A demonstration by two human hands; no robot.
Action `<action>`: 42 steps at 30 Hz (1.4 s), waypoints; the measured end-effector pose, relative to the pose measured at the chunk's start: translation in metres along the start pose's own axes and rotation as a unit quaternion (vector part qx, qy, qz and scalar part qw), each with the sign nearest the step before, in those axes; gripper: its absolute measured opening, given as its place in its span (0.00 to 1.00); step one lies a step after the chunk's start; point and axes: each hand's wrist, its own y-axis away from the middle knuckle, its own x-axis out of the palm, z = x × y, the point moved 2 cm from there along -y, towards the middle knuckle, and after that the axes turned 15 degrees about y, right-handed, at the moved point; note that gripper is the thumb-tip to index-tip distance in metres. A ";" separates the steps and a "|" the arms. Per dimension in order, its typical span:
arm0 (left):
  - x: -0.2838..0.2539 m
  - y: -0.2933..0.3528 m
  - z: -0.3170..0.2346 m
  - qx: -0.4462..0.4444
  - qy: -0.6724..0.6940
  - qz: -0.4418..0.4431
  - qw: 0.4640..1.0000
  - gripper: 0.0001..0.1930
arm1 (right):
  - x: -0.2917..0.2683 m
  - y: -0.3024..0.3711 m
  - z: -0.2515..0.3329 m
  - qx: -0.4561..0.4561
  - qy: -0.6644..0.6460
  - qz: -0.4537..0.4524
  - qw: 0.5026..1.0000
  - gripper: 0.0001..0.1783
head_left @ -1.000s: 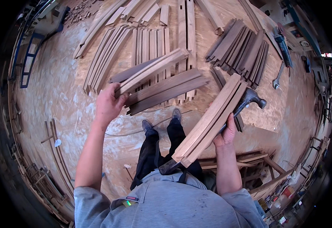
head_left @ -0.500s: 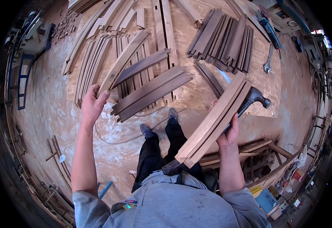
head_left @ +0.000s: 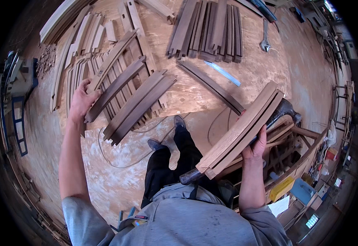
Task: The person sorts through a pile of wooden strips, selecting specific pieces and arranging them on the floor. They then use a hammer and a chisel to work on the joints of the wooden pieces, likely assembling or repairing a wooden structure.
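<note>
My left hand [head_left: 84, 98] grips the near end of a curved light-brown wooden slat [head_left: 112, 59], which slants over a row of other slats on the work table. Beside it a dark slat [head_left: 116, 89] and a pair of dark slats [head_left: 140, 107] lie across the same row. My right hand [head_left: 256, 144] is closed round two curved light-brown slats [head_left: 239, 132] held together and a claw hammer [head_left: 287, 110] beneath them. The hammer's head shows past their far right side and its handle end past their near end. Some fingers are hidden under the wood.
On the plywood table [head_left: 265, 74] lie a stack of dark slats [head_left: 207, 30], a single dark slat [head_left: 212, 84], a metal strip [head_left: 224, 74] and an adjustable wrench [head_left: 265, 39]. A wooden bin of offcuts [head_left: 285, 160] stands at my right. A cable [head_left: 117, 164] curves over the floor.
The view has turned, so the table and its slats appear farther left. My left hand keeps its slat, and my right hand still holds the two slats and hammer.
</note>
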 end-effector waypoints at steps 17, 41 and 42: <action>0.076 0.008 -0.067 0.314 -0.347 -0.072 0.881 0.23 | -0.025 0.016 0.001 -0.023 -0.051 0.001 0.998 0.36; 0.312 0.003 -0.104 0.531 -0.380 0.205 0.729 0.15 | -0.066 0.024 0.016 -0.058 -0.037 -0.080 0.994 0.38; 0.315 0.004 -0.102 0.534 -0.375 0.204 0.730 0.15 | -0.067 0.024 0.015 -0.054 -0.043 -0.085 0.994 0.39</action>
